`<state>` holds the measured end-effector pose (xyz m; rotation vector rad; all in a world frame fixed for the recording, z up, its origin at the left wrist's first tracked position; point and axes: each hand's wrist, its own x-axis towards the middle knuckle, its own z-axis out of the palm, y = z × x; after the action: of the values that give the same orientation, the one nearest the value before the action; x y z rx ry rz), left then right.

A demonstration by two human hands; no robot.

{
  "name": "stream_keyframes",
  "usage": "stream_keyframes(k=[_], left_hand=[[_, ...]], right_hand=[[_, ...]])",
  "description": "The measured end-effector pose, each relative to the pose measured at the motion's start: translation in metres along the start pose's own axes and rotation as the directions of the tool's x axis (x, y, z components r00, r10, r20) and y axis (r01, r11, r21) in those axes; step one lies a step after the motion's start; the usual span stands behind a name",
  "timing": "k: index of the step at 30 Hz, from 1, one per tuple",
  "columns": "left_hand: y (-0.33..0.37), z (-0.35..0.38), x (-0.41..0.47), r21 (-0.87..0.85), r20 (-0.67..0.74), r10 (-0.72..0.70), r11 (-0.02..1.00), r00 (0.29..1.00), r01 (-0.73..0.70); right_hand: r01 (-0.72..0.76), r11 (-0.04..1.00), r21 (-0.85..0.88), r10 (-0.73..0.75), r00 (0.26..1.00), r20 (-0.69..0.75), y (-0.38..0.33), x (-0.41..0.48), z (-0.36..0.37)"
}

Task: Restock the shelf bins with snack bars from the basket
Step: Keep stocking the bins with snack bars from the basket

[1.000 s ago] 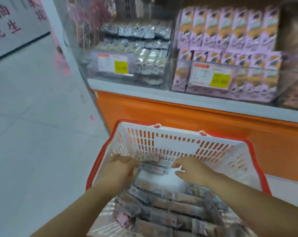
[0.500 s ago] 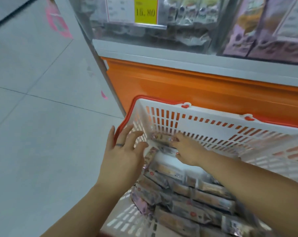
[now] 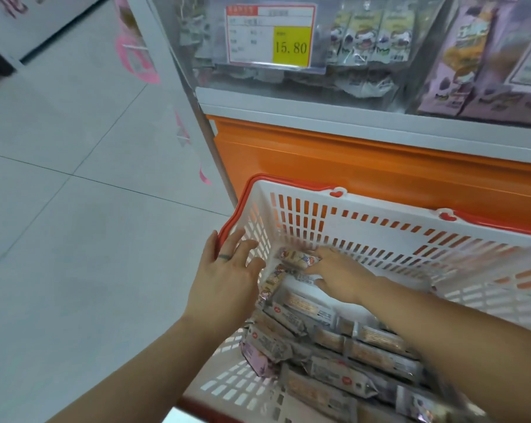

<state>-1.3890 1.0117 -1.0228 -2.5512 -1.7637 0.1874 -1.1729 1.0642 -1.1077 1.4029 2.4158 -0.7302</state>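
Snack bars [image 3: 334,340] in basket [image 3: 380,236]; shelf tag [image 3: 270,35] reads 15.80.
Right grip [image 3: 340,276] grasps one bar [image 3: 297,257], long axis left-right; left grip [image 3: 224,279] released, fingers spread.

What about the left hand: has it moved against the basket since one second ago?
Yes. The left hand moved from among the snack bars outward, to the red left rim of the basket.
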Motion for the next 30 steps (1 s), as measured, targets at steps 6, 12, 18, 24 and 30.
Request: stream_keyframes(k=[6,12,18,24,30], left_hand=[[-0.025,-0.025,-0.005,-0.074,0.218,0.154,0.987,0.964,-0.142],[-0.028,-0.086,-0.009,-0.302,0.124,-0.014,0.952,0.992,0.052],[-0.003,-0.156,-0.019,-0.624,0.07,0.06,0.781,0.996,-0.003],[0.025,-0.205,-0.022,-0.811,-0.116,-0.065,0.582,0.991,-0.056],[0.058,-0.23,-0.014,-0.996,-0.063,-0.273,0.075,0.96,-0.044]], right_hand=[[0.138,0.986,0.09,-0.116,0.97,-0.215,-0.026,-0.033,-0.058],[0.328,0.939,-0.104,-0.341,0.853,-0.395,-0.041,-0.085,-0.118],[0.4,0.87,-0.288,-0.493,0.708,-0.506,-0.054,-0.145,-0.171],[0.3,0.887,-0.352,-0.462,0.616,-0.638,-0.06,-0.191,-0.209],[0.233,0.964,0.129,-0.068,0.681,-0.729,-0.082,-0.224,-0.229]])
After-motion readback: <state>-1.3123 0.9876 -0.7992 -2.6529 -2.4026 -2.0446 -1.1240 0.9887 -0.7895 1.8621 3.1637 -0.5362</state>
